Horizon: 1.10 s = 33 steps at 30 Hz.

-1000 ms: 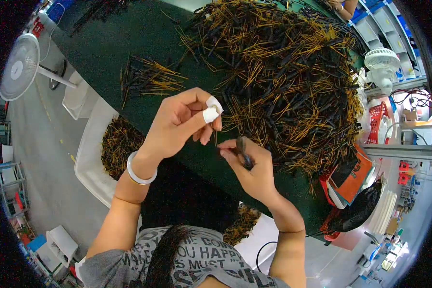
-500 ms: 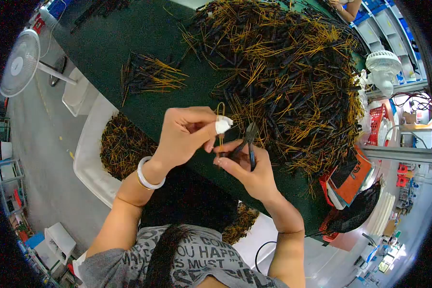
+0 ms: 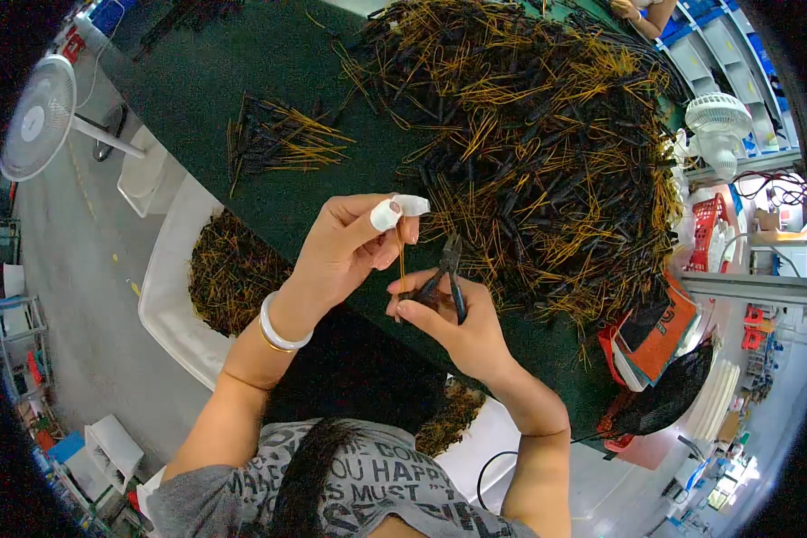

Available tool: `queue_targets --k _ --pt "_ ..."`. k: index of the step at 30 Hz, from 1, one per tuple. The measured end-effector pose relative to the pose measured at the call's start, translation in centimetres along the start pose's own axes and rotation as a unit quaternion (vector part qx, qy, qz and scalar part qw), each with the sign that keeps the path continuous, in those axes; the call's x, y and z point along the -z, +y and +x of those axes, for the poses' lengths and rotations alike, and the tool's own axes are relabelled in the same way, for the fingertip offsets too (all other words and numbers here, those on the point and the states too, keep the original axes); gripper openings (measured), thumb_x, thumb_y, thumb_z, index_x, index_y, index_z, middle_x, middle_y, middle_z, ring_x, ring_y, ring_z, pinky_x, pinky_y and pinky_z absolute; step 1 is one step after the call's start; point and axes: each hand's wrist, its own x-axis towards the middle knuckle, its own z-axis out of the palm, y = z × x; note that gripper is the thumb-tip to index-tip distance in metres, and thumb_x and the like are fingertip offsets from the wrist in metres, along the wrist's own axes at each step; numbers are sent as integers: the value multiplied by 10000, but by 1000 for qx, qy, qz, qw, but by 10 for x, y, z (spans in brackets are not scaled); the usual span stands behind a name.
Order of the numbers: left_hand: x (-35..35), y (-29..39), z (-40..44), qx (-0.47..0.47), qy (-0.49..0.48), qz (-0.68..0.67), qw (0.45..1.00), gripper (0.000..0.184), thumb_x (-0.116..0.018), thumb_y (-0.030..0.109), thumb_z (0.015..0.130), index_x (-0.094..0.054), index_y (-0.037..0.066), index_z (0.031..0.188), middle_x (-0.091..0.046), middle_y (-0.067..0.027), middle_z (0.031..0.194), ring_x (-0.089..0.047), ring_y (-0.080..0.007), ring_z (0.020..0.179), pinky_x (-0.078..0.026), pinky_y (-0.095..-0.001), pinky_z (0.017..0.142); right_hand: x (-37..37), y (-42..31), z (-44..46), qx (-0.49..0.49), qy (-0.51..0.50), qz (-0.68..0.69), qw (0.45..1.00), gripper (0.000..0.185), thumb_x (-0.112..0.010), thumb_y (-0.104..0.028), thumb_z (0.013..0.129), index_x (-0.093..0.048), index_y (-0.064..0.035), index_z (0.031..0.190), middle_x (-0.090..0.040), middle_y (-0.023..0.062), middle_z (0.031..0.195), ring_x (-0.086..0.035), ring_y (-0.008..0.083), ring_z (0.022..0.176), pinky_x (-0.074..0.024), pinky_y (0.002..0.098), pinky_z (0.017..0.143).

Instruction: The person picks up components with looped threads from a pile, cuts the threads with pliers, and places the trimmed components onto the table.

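One yellow wire (image 3: 402, 262) is being pinched, apparently straightened, between left hand (image 3: 330, 254) and right hand (image 3: 472, 339); pliers (image 3: 451, 259) are being gripped in the right; steadiness is being required.

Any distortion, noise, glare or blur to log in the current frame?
Head view: fisheye distortion, black corners, white fan at left apparently stretched; head view: speckled noise over the green table; head view: washed-out brightness at far lower right; head view: left hand and right hand look reasonably sharp.

head-worn view, facing forward and down
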Motion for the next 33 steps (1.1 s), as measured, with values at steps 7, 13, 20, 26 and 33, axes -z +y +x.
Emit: queue_targets --k 7,13,20,26,33 --pt "7 3 -3 20 -64 -17 998 242 -603 155 891 -654 -51 1006 -631 -95 779 -460 -71 501 -360 -181 461 -2 -1 -1 -8 -47 47 998 226 -614 -145 897 -599 9 1061 -659 53 920 -601 73 852 -476 220 751" --pt "3 8 -6 15 -45 -5 999 196 -609 130 884 -667 -50 935 -636 -104 755 -474 -61 494 -353 -175 451 -6 1 -2 -3 -60 75 995 200 -625 -115 885 -601 11 1038 -651 63 934 -612 90 879 -484 232 779" --pt "-11 5 -14 14 41 1 999 183 -573 130 911 -671 -25 918 -636 -69 709 -401 -54 385 -280 -185 358 -5 9 -2 -1 -42 25 999 212 -642 -133 875 -605 -17 1049 -622 -12 860 -499 34 707 -399 172 643" --pt "-24 13 -23 81 -65 162 981 207 -569 157 924 -667 -22 890 -575 -38 579 -394 -32 372 -257 -184 345 0 -3 -2 90 113 -145 979 216 -522 1 875 -549 39 1085 -622 142 919 -597 190 854 -465 310 780" --pt "-29 16 -24 114 -89 147 979 203 -580 155 883 -657 -22 817 -578 -50 568 -419 -29 383 -262 -176 338 8 -3 4 209 82 -256 940 542 -499 134 749 -433 18 1274 -525 222 1186 -553 357 1095 -452 375 912"
